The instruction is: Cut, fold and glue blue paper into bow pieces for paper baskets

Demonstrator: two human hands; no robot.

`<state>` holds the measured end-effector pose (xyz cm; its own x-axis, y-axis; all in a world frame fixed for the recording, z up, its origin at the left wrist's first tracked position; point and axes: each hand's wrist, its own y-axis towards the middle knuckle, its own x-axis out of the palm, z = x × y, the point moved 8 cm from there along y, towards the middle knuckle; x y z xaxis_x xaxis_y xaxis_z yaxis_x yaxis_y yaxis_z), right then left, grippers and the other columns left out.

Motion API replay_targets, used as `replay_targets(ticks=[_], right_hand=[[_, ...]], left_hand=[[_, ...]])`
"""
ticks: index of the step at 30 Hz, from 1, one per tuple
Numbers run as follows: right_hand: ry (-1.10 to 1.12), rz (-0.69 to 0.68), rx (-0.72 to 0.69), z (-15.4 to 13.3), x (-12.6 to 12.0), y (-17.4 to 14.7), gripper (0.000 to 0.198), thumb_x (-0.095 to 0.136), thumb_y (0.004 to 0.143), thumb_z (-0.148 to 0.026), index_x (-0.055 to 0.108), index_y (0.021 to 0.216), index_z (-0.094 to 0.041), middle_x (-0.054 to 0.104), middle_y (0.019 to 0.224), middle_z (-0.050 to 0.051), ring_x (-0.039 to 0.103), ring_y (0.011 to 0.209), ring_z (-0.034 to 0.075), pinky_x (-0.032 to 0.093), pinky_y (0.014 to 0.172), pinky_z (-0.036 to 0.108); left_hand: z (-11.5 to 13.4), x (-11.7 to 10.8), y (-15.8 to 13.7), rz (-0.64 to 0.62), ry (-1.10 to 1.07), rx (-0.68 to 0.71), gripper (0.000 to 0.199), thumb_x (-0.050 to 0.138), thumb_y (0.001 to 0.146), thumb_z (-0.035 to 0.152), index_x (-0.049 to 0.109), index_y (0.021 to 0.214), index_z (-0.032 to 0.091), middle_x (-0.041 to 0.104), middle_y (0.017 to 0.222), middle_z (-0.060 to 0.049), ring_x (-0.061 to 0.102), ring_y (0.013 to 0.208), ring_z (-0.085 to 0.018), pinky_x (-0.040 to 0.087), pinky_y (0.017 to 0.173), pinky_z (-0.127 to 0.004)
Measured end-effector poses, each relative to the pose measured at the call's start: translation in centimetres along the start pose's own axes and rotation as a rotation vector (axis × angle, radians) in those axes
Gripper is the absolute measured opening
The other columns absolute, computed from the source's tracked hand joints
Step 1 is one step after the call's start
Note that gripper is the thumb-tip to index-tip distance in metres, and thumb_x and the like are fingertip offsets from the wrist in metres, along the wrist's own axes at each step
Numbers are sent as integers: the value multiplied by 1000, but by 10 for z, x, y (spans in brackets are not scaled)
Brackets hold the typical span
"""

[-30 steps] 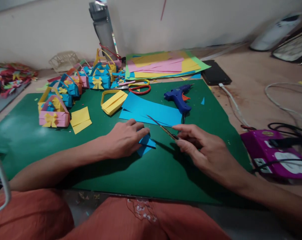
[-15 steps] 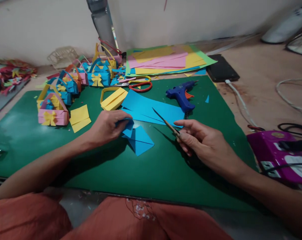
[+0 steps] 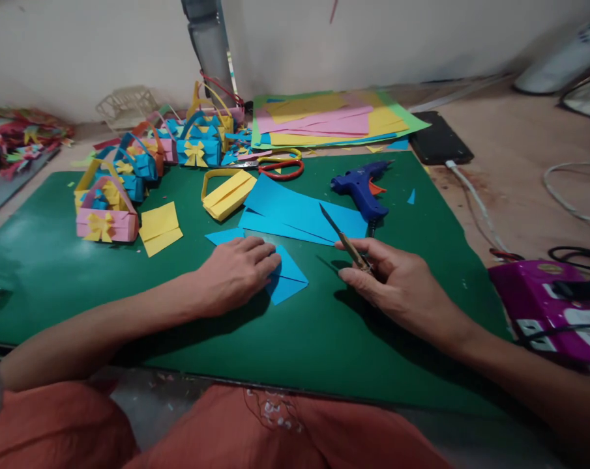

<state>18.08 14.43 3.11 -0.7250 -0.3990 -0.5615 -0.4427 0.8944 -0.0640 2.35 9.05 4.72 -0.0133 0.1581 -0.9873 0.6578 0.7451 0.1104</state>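
Note:
My left hand lies palm down on the green board, its fingers stretched over blue paper. From under it a folded blue paper piece with a crease shows on the right, and a blue paper corner pokes out above; the rest is covered. In my right hand is a small knife with a dark pointed blade and a tan handle, tip pointing up and left. Behind the hands lie larger blue paper strips, close to the blade.
A blue glue gun, red-and-yellow-handled scissors, a yellow paper basket and a yellow square rest on the green board. Several paper baskets stand left. Coloured sheets, a phone and a purple power box lie beyond.
My left hand has lowered the blue paper it was pinching onto the board and now lies flat over it. The knife in my right hand has tilted more upright.

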Motion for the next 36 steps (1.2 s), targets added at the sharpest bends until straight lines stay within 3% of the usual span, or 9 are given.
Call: replay_targets(ticks=[4,7,11,15,21,26,28,31,36], right_hand=[[21,-7,4,1,0,0,40,56,79,-38,59,111,-14,44,55,-5,35,46,9,30,44,24],[48,-10,-2,1,0,-1,37,57,79,-37,59,108,-14,44,56,-5,36,47,9,31,45,24],[93,5,-23,-2,-3,-3,34,60,77,-35,59,104,-16,46,61,-5,39,50,9,33,47,23],[220,7,-50,-7,-7,-7,47,66,73,-41,53,111,-16,45,61,-6,40,53,10,35,49,24],[357,-4,-72,-15,-8,-12,68,72,66,-43,45,122,-14,40,61,-8,39,56,10,36,51,24],[357,12,-49,-14,-8,-12,70,72,65,-36,43,125,-14,39,61,-9,40,55,9,36,50,23],[328,29,-43,-12,-10,-11,65,70,66,-29,44,125,-14,42,63,-8,42,55,9,37,51,22],[344,20,-45,-9,-12,-8,57,63,71,-24,44,125,-15,49,69,-5,44,55,9,37,50,22],[364,-22,-1,-2,-12,-4,37,59,75,-31,55,108,-15,37,59,-8,30,48,6,26,43,20]], left_hand=[[10,16,10,-73,120,87,18,45,88,12,63,92,10,65,105,-17,61,89,-25,51,69,-35],[10,9,12,21,140,95,19,43,88,10,62,86,10,67,96,-15,61,82,-23,49,65,-33],[2,-11,12,204,56,-10,22,41,89,12,60,79,13,68,80,-8,61,70,-18,45,57,-27],[-4,-24,16,271,-109,-149,19,43,86,17,57,73,14,64,66,-4,57,59,-13,40,50,-23],[24,-32,30,336,45,-94,19,43,84,13,54,69,15,69,86,-8,58,64,-14,43,53,-24],[49,-34,35,338,149,0,17,43,84,9,54,72,15,68,97,-13,62,74,-19,47,57,-27],[46,-38,36,348,-15,-5,17,43,85,11,52,71,15,69,96,-12,63,75,-20,48,58,-28],[26,-36,39,286,-481,-105,15,46,83,13,49,68,16,68,79,-6,63,72,-15,48,59,-23],[-12,-10,46,140,-1110,-390,9,54,77,18,48,71,16,52,57,5,48,49,-6,38,46,-16]])
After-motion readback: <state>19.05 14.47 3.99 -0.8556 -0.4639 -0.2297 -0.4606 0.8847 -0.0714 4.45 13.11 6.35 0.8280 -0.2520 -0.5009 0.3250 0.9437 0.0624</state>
